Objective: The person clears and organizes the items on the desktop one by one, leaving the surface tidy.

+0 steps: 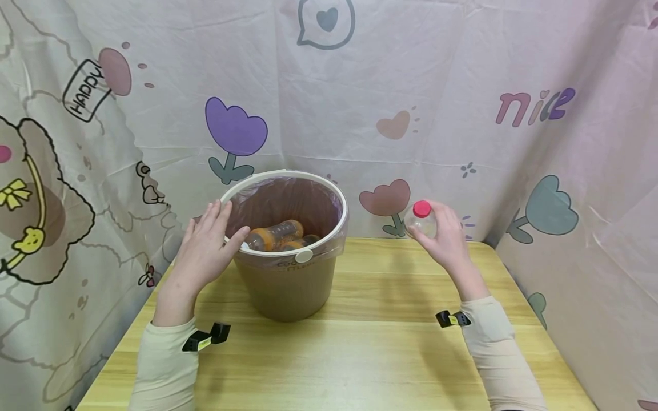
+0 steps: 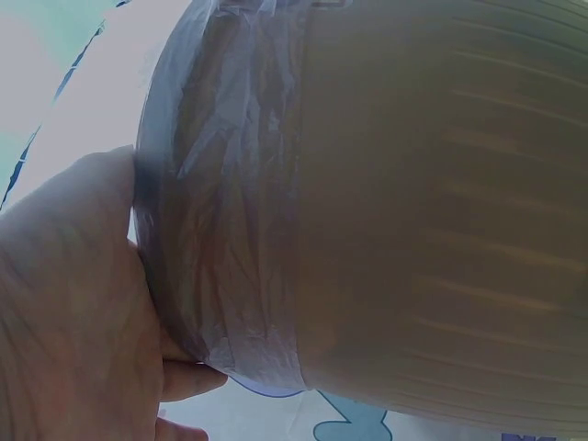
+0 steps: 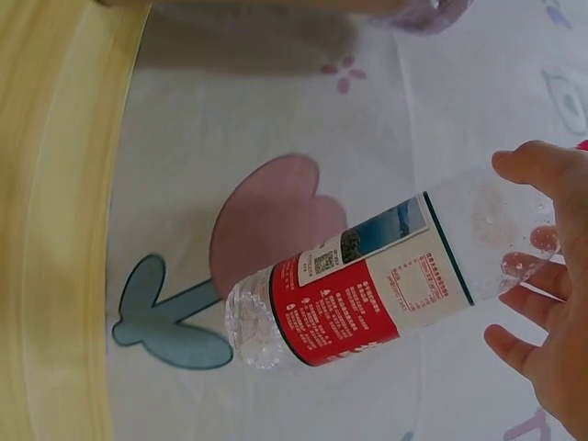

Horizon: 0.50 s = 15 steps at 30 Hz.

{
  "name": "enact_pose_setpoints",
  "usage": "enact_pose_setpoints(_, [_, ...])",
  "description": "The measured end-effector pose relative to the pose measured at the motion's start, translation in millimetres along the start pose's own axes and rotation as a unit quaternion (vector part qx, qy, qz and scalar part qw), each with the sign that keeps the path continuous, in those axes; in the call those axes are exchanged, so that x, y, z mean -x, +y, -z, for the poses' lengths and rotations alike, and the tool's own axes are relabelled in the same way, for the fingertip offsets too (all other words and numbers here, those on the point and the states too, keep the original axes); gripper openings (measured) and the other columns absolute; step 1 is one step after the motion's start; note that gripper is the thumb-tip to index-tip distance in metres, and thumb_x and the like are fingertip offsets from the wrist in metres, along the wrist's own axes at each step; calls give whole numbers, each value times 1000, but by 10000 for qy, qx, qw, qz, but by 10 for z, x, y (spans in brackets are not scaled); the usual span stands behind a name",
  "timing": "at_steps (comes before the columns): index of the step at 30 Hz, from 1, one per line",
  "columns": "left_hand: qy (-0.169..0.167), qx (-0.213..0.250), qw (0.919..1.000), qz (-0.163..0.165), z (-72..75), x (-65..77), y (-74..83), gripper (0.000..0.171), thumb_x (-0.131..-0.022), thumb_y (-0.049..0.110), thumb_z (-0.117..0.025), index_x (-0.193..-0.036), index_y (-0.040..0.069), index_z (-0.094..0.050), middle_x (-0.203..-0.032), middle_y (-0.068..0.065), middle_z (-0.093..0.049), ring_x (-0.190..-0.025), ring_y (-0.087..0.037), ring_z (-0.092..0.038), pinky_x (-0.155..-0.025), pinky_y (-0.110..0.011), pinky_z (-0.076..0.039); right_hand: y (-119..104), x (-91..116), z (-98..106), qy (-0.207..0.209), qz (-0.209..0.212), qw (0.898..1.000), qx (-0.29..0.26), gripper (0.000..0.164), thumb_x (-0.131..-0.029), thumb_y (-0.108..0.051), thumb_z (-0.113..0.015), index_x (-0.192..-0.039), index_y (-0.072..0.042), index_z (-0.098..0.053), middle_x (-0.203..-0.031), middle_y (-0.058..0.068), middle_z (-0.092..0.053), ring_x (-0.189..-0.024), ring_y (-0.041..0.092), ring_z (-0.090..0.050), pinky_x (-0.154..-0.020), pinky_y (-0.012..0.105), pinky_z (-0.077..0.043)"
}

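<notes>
My left hand (image 1: 208, 248) rests on the left rim of a brown bucket (image 1: 288, 288), thumb and fingers spread along the edge. In the left wrist view that hand (image 2: 78, 294) lies against the rim, where a thin clear plastic liner (image 2: 248, 230) folds over the outside. Several bottles (image 1: 277, 235) with orange labels lie inside the bucket. To the right of it, my right hand (image 1: 448, 237) grips a clear plastic bottle (image 3: 358, 285) near its neck. This bottle has a red cap (image 1: 422, 209) and a red and white label, and its base points away from the hand.
The bucket stands on a wood-grain table (image 1: 380, 365), towards its back left. A patterned cloth (image 1: 329, 91) hangs behind the table and along both sides. Each sleeve carries a small black camera (image 1: 452, 319) at the wrist.
</notes>
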<state>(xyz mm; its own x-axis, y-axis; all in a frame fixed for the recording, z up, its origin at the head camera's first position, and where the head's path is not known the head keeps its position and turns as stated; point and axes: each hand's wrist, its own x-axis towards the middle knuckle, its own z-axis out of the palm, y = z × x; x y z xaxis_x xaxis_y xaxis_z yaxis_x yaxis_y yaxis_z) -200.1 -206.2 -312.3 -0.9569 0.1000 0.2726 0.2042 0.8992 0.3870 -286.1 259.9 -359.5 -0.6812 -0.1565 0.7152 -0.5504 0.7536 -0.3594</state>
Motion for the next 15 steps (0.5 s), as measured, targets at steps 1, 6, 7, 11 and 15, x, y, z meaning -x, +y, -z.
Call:
enact_pose_setpoints(1, [3, -6, 10000, -3, 0, 0, 0, 81, -100, 60, -30, -157, 5, -13, -162, -24, -8, -151, -41, -5, -115, -70, -2, -27, -3, 1, 26, 57, 10000, -51, 62, -76, -17, -81, -129, -1, -53, -126, 20, -58, -121, 39, -50, -104, 58, -36])
enact_pose_setpoints(6, [31, -22, 10000, -19, -1, -3, 2, 81, -100, 60, -30, -156, 4, -14, -162, -24, -9, -151, -42, -6, -115, -70, -3, -154, -10, -3, 248, 450, 9984, -248, 65, -73, -14, -83, -130, 1, -54, -126, 21, -58, -121, 39, -50, -105, 55, -37])
enact_pose_setpoints(7, [32, -20, 10000, -18, -1, -3, 2, 81, -100, 60, -30, -156, 4, -14, -162, -24, -9, -151, -42, -6, -115, -70, -3, -179, -11, -3, 288, 521, 9978, -277, 66, -73, -14, -83, -130, 1, -53, -126, 21, -58, -121, 39, -50, -105, 55, -37])
enact_pose_setpoints(11, [42, -5, 10000, -21, -2, -2, 4, 81, -100, 59, -31, -156, 4, -14, -162, -25, -9, -151, -42, -6, -115, -70, -3, -280, -20, 3, 344, 765, 9959, -326, 68, -72, -13, -82, -132, 0, -53, -127, 21, -58, -121, 39, -50, -106, 51, -38])
enact_pose_setpoints(15, [46, 10, 10000, -27, -2, -1, 3, 81, -100, 59, -30, -156, 4, -14, -162, -25, -9, -151, -42, -6, -115, -70, -3, -376, -35, 6, 403, 1088, 9925, -386, 67, -72, -12, -81, -131, 1, -53, -126, 21, -58, -120, 39, -51, -106, 48, -38])
